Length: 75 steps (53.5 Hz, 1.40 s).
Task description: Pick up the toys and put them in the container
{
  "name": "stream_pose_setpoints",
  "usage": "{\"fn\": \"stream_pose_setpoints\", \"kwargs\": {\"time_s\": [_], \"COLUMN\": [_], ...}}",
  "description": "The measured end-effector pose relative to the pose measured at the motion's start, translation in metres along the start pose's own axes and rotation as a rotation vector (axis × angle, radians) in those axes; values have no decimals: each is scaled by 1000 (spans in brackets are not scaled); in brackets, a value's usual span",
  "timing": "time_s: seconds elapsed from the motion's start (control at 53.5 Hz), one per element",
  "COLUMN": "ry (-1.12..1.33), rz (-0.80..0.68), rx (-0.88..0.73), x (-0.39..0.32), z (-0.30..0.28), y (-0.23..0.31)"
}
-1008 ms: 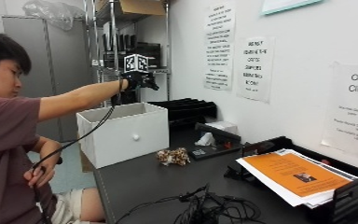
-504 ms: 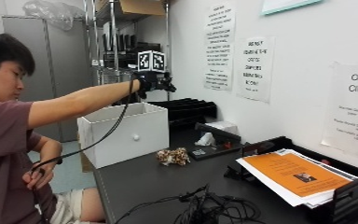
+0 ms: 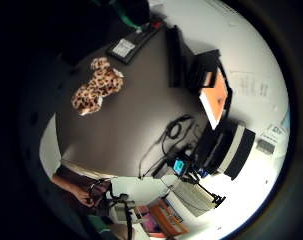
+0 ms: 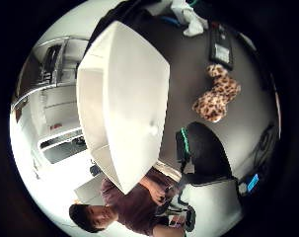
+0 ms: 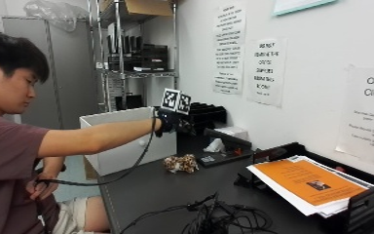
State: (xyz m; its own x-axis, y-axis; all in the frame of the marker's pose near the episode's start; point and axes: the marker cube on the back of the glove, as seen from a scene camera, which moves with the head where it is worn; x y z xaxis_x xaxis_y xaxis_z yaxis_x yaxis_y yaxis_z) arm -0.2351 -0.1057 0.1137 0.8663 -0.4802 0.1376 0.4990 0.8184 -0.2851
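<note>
At the far left of the dark worktop (image 5: 155, 195) we see the white container (image 5: 125, 141). Our gloved right hand (image 5: 169, 122) hangs above its right edge; we cannot tell how its fingers stand. Right of the container lies the leopard-print toy (image 5: 180, 163).

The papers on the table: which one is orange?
The top sheet of the stack in the black tray by the wall is orange; the sheets under it are white.

Office storeroom: metal shelving (image 5: 135, 58), wall notices (image 5: 229, 48), paper trays (image 5: 323, 195)
</note>
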Motion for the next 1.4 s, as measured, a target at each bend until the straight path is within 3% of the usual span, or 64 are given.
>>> {"fn": "stream_pose_setpoints", "kwargs": {"time_s": [0.149,0.299,0.598,0.784,1.027,1.307,1.401], "ry": [60,-19,-72,-104,-162,32,69], "rz": [-8,-18,37,112,165,119,98], "rx": [-144,-107,194,238,187,384,402], "x": [8,12,27,25,29,-7,-28], "z": [85,154,161,155,89,-88,-123], "y": [-33,-69,-55,-54,-30,41,57]}}
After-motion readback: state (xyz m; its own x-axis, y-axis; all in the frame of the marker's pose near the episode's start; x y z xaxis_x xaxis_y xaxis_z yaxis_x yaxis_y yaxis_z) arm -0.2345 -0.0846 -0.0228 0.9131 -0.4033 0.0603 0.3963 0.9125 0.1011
